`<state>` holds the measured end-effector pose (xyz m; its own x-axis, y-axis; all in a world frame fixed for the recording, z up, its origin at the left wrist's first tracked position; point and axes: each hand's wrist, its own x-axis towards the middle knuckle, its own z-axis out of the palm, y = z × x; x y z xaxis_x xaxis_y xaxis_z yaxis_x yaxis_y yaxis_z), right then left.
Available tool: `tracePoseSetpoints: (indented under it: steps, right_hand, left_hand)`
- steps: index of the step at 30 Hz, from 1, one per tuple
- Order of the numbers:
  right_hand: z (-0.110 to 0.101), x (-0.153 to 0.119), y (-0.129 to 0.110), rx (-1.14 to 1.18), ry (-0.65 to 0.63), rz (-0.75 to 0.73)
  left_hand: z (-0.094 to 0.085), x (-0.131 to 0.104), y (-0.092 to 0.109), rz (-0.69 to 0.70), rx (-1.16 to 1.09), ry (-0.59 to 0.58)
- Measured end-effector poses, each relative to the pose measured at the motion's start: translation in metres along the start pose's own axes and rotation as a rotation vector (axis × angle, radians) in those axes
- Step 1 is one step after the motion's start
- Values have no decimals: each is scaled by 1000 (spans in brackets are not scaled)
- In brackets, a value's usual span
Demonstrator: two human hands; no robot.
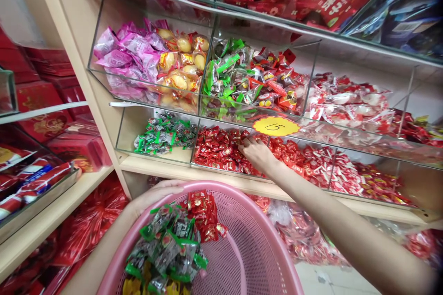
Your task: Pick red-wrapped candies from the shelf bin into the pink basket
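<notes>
My left hand [157, 193] grips the rim of a pink plastic basket [266, 235], fingers laid over its far left edge. Inside the basket lie green-and-clear wrapped candies [173, 239], a small heap of red-wrapped candies [204, 214] and some yellow wrappers [136, 286] near the bottom. My right hand [256, 151] reaches into a low shelf bin of small red-wrapped candies [219, 150]. Its fingers are curled down onto these candies, and the fingertips are partly hidden among them. A yellow price tag [276, 126] marked 15 hangs just above this hand.
Clear bins on the upper shelf hold purple-wrapped sweets [128, 50], yellow round pieces [182, 62] and green and red packets [238, 71]. Glass dividers and front panels [200, 87] separate them. A wooden upright [74, 55] stands at left, beside red boxes [41, 106]. Bagged goods [297, 228] lie below.
</notes>
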<state>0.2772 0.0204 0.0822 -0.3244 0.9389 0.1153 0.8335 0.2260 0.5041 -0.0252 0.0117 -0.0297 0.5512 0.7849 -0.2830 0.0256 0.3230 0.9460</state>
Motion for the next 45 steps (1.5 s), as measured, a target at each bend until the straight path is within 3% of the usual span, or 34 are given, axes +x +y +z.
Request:
tracePoseSetpoints:
  steps: [3,7,11,15,19,29,33,36,40,45]
  right_hand:
    - [-2,-1,4,22,38,7]
    - [-25,-22,2,168,135,-13]
    - [-36,-64,-30,516,100,-117]
    - [-14,-97,-80,578,-178,-208]
    - [10,-99,-108,468,-395,-226]
    - [23,-82,-129,393,-380,-211]
    - [8,-85,-119,402,-362,-177]
    - [-14,-79,-90,464,-297,-122]
    - [-35,-53,-45,427,-116,64]
    - [-23,-12,-28,280,-103,302]
  left_hand:
    - [2,-1,2,-9,-4,-10]
    - [5,-3,6,-52,-38,-36]
    - [7,-6,7,-66,-48,28]
    - [5,-4,2,-54,-37,33]
    - [-1,2,-3,-46,1,-17]
    - [3,0,1,-41,-32,-16]
    - [4,-2,2,-41,-38,10]
    - [2,-1,1,-34,-13,32]
    - [1,0,0,-16,17,19]
    - [6,-5,9,-21,11,-46]
